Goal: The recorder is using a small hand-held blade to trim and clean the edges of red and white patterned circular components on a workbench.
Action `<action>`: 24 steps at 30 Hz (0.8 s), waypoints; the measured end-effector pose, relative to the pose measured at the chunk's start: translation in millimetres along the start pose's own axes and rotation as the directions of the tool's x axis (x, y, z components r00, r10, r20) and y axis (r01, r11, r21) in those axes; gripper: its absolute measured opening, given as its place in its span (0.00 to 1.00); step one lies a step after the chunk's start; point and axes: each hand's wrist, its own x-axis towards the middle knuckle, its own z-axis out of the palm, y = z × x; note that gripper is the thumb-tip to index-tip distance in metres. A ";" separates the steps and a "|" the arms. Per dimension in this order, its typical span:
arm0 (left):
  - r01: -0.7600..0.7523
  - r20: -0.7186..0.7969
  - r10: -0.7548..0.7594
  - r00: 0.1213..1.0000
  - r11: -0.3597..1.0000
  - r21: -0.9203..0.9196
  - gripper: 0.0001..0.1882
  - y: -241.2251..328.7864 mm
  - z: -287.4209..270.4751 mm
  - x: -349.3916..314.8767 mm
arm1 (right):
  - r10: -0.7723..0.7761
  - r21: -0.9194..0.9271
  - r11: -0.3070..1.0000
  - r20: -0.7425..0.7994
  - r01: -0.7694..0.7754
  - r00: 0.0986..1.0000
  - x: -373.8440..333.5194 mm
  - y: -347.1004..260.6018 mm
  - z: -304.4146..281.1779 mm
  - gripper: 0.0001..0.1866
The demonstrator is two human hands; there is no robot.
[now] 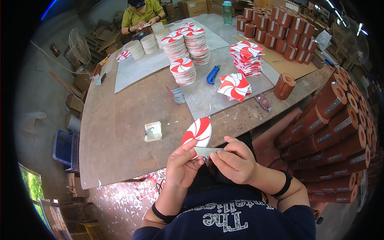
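Observation:
My left hand (182,163) pinches a round red-and-white swirl-patterned piece (199,132), tilted up over the table's near edge. In my right hand (237,161), between thumb and fingers, is a flat grey blade-like strip (207,151) with a slanted end. Its left end reaches my left fingertips and overlaps the lower part of the swirl piece; I cannot tell whether it touches the piece. Beyond my hands, swirl pieces with untrimmed corners (235,86) lie in a small pile, and a taller pile (247,56) stands behind it.
Stacks of round swirl discs (183,71) stand mid-table, near a blue-handled knife (213,75). A shallow white tray (153,131) sits left of my hands. Brown cylinders (285,86) stand on the table and are piled at right. Across the table, a person (144,18) handles a piece.

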 end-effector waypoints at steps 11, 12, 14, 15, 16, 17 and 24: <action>-0.032 -0.072 0.033 0.997 0.999 0.013 0.12 0.1 2.3 0.5 | 0.016 -0.024 1.000 0.027 -0.015 1.000 -3.8 6.6 1.7 0.11; -0.030 -0.074 0.032 0.997 0.999 0.017 0.12 0.1 2.3 0.4 | 0.015 -0.024 1.000 0.026 -0.014 1.000 -4.3 6.6 1.5 0.11; -0.031 -0.075 0.032 0.997 0.999 0.021 0.12 0.1 3.1 0.6 | 0.025 -0.011 1.000 0.034 -0.024 0.999 -5.7 6.7 2.2 0.11; -0.030 -0.107 0.034 0.994 0.999 0.039 0.12 -0.5 4.8 0.6 | 0.023 -0.011 1.000 0.033 -0.023 0.999 -6.3 7.4 2.9 0.11; -0.027 -0.138 0.034 0.990 0.998 0.057 0.13 -0.8 6.2 0.4 | 0.027 -0.023 0.999 0.020 -0.027 0.999 -7.4 8.1 3.5 0.12; -0.026 -0.136 0.034 0.990 0.998 0.057 0.13 -0.6 7.3 -0.2 | 0.031 -0.035 0.999 0.008 -0.031 0.999 -8.4 8.7 3.9 0.12; -0.040 -0.060 0.040 0.997 0.999 0.011 0.12 2.5 3.5 -2.3 | 0.090 -0.053 0.995 -0.004 -0.090 0.996 -6.8 10.7 -4.5 0.13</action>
